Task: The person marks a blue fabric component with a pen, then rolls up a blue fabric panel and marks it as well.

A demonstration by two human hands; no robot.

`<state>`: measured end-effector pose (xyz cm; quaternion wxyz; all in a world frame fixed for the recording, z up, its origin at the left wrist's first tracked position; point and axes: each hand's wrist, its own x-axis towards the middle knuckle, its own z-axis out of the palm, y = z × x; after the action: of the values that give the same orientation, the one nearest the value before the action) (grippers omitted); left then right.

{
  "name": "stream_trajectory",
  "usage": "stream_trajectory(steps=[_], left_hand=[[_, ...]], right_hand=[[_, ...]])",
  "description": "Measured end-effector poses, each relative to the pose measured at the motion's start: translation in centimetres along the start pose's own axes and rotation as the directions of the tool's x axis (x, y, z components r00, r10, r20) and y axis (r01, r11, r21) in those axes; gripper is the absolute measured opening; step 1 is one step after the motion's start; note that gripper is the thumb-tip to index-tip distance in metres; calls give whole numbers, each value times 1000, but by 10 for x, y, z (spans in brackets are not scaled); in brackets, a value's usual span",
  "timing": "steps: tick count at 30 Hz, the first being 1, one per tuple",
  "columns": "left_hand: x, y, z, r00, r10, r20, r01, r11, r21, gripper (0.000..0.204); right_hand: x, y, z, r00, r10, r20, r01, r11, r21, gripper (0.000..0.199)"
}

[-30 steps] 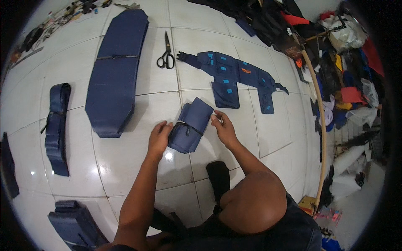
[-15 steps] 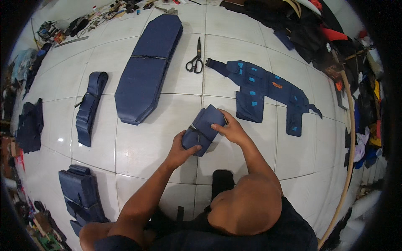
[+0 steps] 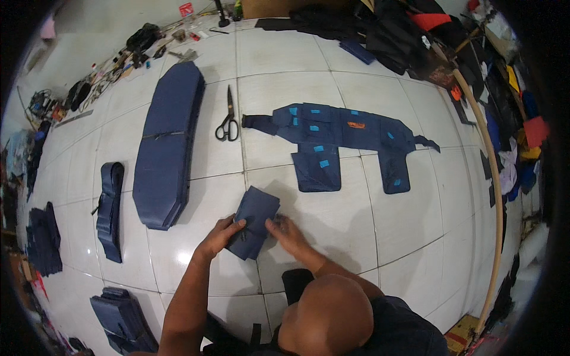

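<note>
A small stack of navy fabric pieces (image 3: 254, 221) lies on the white tiled floor right in front of me. My left hand (image 3: 218, 236) rests on its left edge, fingers pressed to the cloth. My right hand (image 3: 285, 232) touches its lower right edge, fingers spread. Beyond the stack, a long navy cut piece with light blue and orange tags (image 3: 332, 137) is laid out flat. Black-handled scissors (image 3: 228, 121) lie to the left of that piece.
A tall stack of long navy panels (image 3: 167, 142) lies at left, with a folded navy strap bundle (image 3: 110, 209) beside it. More navy piles (image 3: 123, 318) sit at lower left. Tools line the far wall and dark cloth heaps (image 3: 409, 35) fill the upper right.
The view has shifted, so the laid-out pieces sit more to the right and lower. Both hands stay on the small navy stack, which now lies flatter on the floor.
</note>
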<state>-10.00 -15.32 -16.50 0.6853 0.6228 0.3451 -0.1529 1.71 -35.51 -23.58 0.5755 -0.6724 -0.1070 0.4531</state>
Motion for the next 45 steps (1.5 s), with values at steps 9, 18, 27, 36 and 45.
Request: stream_trajectory(steps=[9,18,27,36,45], left_hand=[[-12,-2,49,978,-41,-204,40,999,-5,80],[-9,-27,66,980,-125,-158,65,940,-335,80],[7,-29,55,995,-70,-65,32,888,-458,79],[17,-44,66,997,-81,-1,70,869,-490,79],[18,-31,54,998,-58,18,61,927,-369,69]], right_hand=[[-22,-29,24,1000,-23,1,23,996,-84,83],[-30,-18,24,997,-30,-66,18,985,-172,95],[-30,-13,-1,1000,4,10,-4,998,-68,94],[-46,-22,-1,993,-116,5,116,993,-10,71],[-69,-16,-1,986,-156,58,151,984,93,74]])
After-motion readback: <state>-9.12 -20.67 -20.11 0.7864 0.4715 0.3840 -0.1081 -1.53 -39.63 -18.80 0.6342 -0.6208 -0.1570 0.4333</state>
